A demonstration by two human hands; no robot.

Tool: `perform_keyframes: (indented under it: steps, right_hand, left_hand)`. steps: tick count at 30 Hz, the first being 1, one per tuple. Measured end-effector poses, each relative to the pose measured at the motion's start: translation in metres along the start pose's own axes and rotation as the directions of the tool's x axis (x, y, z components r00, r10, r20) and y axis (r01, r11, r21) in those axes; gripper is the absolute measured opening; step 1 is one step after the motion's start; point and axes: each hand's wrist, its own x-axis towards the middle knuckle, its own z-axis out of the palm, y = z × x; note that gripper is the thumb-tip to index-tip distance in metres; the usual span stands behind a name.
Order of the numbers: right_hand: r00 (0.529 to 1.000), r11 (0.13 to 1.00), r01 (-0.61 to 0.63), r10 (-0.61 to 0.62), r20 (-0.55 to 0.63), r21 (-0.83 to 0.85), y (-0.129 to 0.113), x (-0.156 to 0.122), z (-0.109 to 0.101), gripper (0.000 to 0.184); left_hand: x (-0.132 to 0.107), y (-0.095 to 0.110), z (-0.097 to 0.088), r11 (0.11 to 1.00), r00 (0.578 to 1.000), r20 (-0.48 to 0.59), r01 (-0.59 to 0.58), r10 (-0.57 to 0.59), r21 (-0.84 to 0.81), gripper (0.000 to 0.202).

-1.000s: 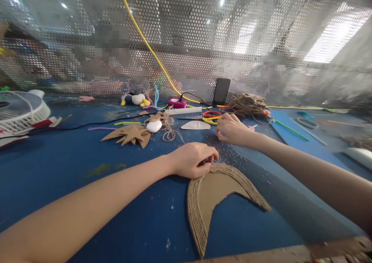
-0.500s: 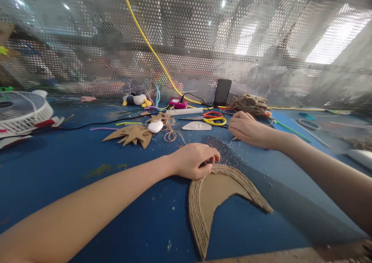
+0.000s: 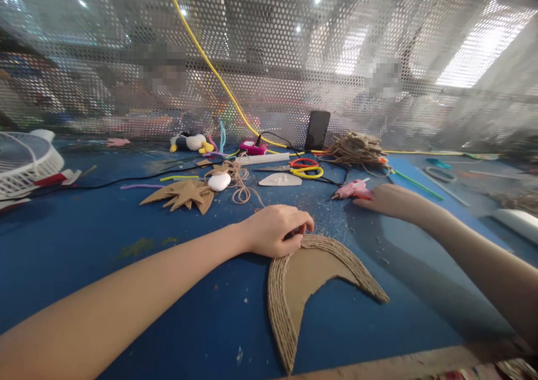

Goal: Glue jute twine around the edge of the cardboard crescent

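A crescent of brown cardboard lies on the blue table, several rows of twine along its outer edge. My left hand rests at its top, fingers curled and closed at the twine edge; the fingertips are partly hidden. A loose strand runs from behind that hand to a tangle of twine. To the right, my right hand has its fingers closed around the handle end of a pink hot glue gun, whose nozzle points left on the table.
Behind the hands lie scissors, a pale flat piece, a white rounded object and cardboard star shapes. A phone leans against the perforated metal screen, beside a twine bundle. A white fan is at left.
My right hand has moved right and back to the glue gun's handle, leaving the gun in plain sight. My left hand stays on the crescent. The whole view has shifted slightly.
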Motion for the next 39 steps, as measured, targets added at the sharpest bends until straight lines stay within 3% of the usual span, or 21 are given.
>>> perform_keyframes:
  steps: [4,7,9,11,14,16,19,20,22,25,29,31,34,37,39]
  right_hand:
    - [0.992,0.989,-0.006,0.025,-0.125,0.147,0.008,0.005,0.018,0.044]
    - [0.95,0.989,-0.056,0.096,-0.296,0.139,0.001,0.0,0.015,0.036]
    - [0.891,0.998,0.014,0.018,-0.454,0.066,-0.007,-0.005,0.005,0.036]
    - [0.805,0.989,0.106,-0.146,-0.575,-0.103,-0.016,-0.011,-0.007,0.035]
    - [0.75,0.94,0.146,-0.308,-0.585,-0.308,-0.026,-0.015,-0.021,0.033]
    - [0.757,0.943,0.105,-0.282,-0.589,-0.316,-0.029,-0.014,-0.023,0.035]
    - [0.761,0.99,-0.041,-0.055,-0.646,-0.133,-0.029,-0.005,-0.019,0.032]
    - [0.775,0.997,-0.07,0.026,-0.631,-0.045,-0.028,0.0,-0.016,0.03]
    - [0.853,0.992,-0.065,0.111,-0.511,0.106,-0.027,0.01,-0.012,0.028]
    - [0.955,0.975,-0.004,0.07,-0.287,0.224,-0.03,0.026,-0.004,0.032]
    - [0.978,0.974,0.023,0.025,-0.205,0.226,-0.036,0.038,0.003,0.041]
    - [0.948,0.979,0.074,-0.011,-0.317,0.188,-0.039,0.035,0.002,0.043]
    - [0.816,0.943,0.313,-0.207,-0.54,0.111,-0.041,0.022,-0.005,0.034]
    - [0.739,0.816,0.572,-0.472,-0.481,0.078,-0.043,0.008,-0.01,0.027]
    - [0.718,0.763,0.642,-0.564,-0.408,0.074,-0.044,0.004,-0.009,0.027]
  left_hand:
    - [0.0,0.0,0.0,1.0,1.0,0.01,0.001,-0.001,-0.002,0.024]
    - [0.0,0.0,-0.001,1.0,1.0,0.016,0.004,-0.003,-0.012,0.023]
    - [0.0,0.001,-0.001,1.0,1.0,0.016,0.008,-0.008,-0.018,0.022]
    - [0.0,0.002,-0.002,1.0,1.0,0.009,0.013,-0.013,-0.023,0.021]
    - [0.001,0.003,-0.003,1.0,1.0,0.001,0.013,-0.013,-0.024,0.021]
    - [0.001,0.003,-0.003,1.0,1.0,0.002,0.011,-0.011,-0.023,0.021]
    - [0.001,0.003,-0.003,1.0,1.0,0.004,0.01,-0.009,-0.024,0.021]
    - [0.001,0.003,-0.003,1.0,1.0,0.006,0.01,-0.01,-0.025,0.021]
    - [0.001,0.003,-0.003,1.0,1.0,0.011,0.015,-0.014,-0.027,0.021]
    - [0.001,0.003,-0.003,0.999,0.999,0.017,0.03,-0.029,-0.023,0.02]
    - [0.001,0.004,-0.004,0.999,0.999,0.02,0.04,-0.039,-0.025,0.02]
    - [0.001,0.004,-0.004,0.999,0.999,0.019,0.035,-0.035,-0.028,0.02]
    - [0.002,0.004,-0.005,0.999,0.999,0.03,0.034,-0.033,-0.018,0.02]
    - [0.003,0.005,-0.005,0.999,0.999,0.034,0.042,-0.042,-0.012,0.019]
    - [0.003,0.005,-0.005,0.999,0.998,0.033,0.044,-0.044,-0.013,0.02]
